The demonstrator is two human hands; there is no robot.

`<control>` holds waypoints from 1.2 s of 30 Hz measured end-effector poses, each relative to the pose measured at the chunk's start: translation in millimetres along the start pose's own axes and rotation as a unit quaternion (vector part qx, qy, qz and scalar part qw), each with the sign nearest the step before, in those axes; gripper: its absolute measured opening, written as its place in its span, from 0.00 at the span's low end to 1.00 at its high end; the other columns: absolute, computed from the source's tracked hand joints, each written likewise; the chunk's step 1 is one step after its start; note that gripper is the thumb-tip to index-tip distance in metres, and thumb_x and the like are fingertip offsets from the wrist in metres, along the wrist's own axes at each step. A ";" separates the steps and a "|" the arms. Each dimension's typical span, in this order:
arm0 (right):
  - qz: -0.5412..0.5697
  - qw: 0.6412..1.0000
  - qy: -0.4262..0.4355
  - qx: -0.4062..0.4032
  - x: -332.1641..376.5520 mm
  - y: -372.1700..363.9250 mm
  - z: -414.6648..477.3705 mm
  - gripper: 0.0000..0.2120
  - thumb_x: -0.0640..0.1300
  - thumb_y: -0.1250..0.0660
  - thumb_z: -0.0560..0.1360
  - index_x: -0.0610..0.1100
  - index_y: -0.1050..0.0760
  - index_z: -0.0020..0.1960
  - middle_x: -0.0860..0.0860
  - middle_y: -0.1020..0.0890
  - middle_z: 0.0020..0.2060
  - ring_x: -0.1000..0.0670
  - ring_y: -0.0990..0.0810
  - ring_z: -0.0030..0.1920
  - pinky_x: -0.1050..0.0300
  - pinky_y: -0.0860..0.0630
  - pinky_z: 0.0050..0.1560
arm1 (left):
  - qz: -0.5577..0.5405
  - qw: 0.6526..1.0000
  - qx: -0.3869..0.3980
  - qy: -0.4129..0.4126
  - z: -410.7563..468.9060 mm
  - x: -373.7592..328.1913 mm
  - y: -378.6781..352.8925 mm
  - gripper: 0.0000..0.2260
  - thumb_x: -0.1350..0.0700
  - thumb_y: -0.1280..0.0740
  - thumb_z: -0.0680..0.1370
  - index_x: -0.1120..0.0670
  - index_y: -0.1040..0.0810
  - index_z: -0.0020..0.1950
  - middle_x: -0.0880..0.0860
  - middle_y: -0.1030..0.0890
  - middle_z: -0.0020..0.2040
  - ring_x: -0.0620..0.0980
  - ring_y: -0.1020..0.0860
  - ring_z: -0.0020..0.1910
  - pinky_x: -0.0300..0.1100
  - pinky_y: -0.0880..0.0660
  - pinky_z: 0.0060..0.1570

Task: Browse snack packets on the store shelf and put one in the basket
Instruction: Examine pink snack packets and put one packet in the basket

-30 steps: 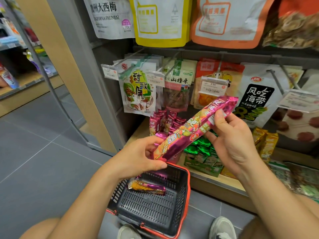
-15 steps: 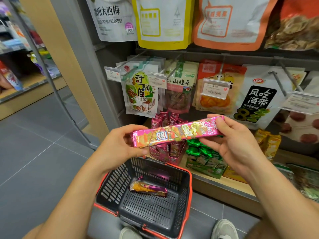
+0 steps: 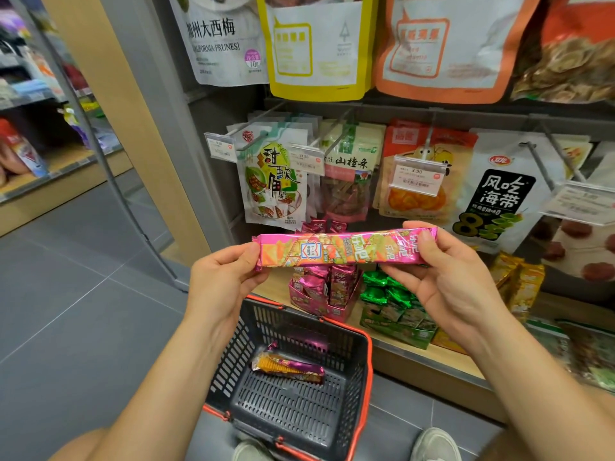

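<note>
Head view. Browsing stage, judged about halfway. The long pink packet (image 3: 346, 249) is off the shelf (image 3: 429, 360) and held level at frame centre, label up, above the basket (image 3: 367, 361) at 6 o'clock. It is not yet dropped in.

One orange packet (image 3: 288, 367) already lies on the basket floor.

Left hand (image 3: 223, 281) takes the 9 o'clock end, fingers (image 3: 246, 252) pinched on the wrapper. Right hand (image 3: 446, 281) takes the 3 o'clock end, thumb and fingers likewise clamped.

Left to do: decide, lower, release.

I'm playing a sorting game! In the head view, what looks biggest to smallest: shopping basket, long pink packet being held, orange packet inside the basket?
1. shopping basket
2. long pink packet
3. orange packet; it lies farther away, so the real gap is unsure.
</note>
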State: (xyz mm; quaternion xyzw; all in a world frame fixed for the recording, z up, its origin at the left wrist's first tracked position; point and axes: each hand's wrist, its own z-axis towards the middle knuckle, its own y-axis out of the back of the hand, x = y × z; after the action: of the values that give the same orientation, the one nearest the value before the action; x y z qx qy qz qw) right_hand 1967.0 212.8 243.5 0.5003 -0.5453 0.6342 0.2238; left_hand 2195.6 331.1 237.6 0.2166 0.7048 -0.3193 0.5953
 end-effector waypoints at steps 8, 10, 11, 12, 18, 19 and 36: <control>-0.002 0.999 0.023 0.035 0.4 -5.2 -2.6 0.11 0.44 0.37 0.77 0.45 0.22 0.57 0.43 0.15 0.50 0.44 0.16 0.51 0.54 0.19 0.44 | 0.081 0.996 -0.024 -0.001 8.4 17.9 -4.9 0.12 0.60 0.41 0.83 0.55 0.21 0.43 0.54 0.22 0.36 0.44 0.33 0.27 0.33 0.34 0.23; -0.011 0.998 0.028 0.051 1.3 -7.5 -3.8 0.14 0.46 0.35 0.74 0.48 0.21 0.58 0.44 0.15 0.51 0.45 0.16 0.50 0.55 0.19 0.45 | 0.105 0.994 -0.015 0.005 9.0 21.7 -9.5 0.10 0.61 0.42 0.83 0.54 0.25 0.45 0.57 0.25 0.36 0.45 0.34 0.25 0.35 0.39 0.22; -0.012 0.998 0.026 0.058 2.2 -8.2 -4.1 0.14 0.47 0.34 0.74 0.50 0.20 0.58 0.45 0.15 0.53 0.45 0.16 0.51 0.55 0.19 0.45 | 0.108 0.994 -0.008 0.000 8.9 21.8 -10.9 0.11 0.63 0.41 0.82 0.51 0.25 0.43 0.58 0.24 0.36 0.47 0.30 0.26 0.37 0.38 0.23; -0.009 0.998 0.021 0.065 3.2 -8.4 -4.5 0.14 0.47 0.34 0.74 0.51 0.20 0.59 0.45 0.16 0.54 0.45 0.16 0.51 0.55 0.19 0.46 | 0.110 0.994 -0.002 -0.006 8.1 20.8 -11.7 0.13 0.64 0.39 0.80 0.48 0.25 0.40 0.59 0.21 0.36 0.49 0.24 0.29 0.39 0.34 0.26; 0.001 0.996 0.000 0.090 6.6 -8.6 -2.7 0.14 0.48 0.36 0.77 0.53 0.21 0.61 0.49 0.16 0.46 0.47 0.16 0.51 0.55 0.19 0.49 | 0.232 0.970 0.015 -0.067 9.6 23.1 -10.4 0.14 0.62 0.37 0.80 0.46 0.24 0.40 0.58 0.17 0.41 0.60 0.17 0.46 0.58 0.23 0.39; -0.007 0.995 0.005 0.097 7.3 -8.4 -2.4 0.14 0.46 0.35 0.76 0.51 0.21 0.61 0.49 0.16 0.45 0.47 0.16 0.51 0.56 0.19 0.48 | 0.249 0.966 0.017 -0.072 10.6 25.4 -9.8 0.14 0.62 0.39 0.81 0.45 0.24 0.41 0.57 0.17 0.42 0.60 0.18 0.46 0.58 0.23 0.39; -0.511 0.742 0.429 0.062 8.2 -32.4 19.7 0.24 0.26 0.30 0.71 0.43 0.24 0.64 0.54 0.22 0.57 0.60 0.26 0.60 0.69 0.32 0.65 | 0.656 0.708 0.250 -0.075 57.2 47.3 -29.7 0.26 0.50 0.33 0.78 0.51 0.35 0.75 0.53 0.28 0.71 0.54 0.27 0.67 0.48 0.29 0.64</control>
State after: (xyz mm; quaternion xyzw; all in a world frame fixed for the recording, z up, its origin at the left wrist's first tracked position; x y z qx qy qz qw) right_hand 1998.3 202.5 263.9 0.3920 -0.0136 0.6045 0.6933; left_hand 2206.0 266.2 192.1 0.7411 0.2325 -0.0280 0.6293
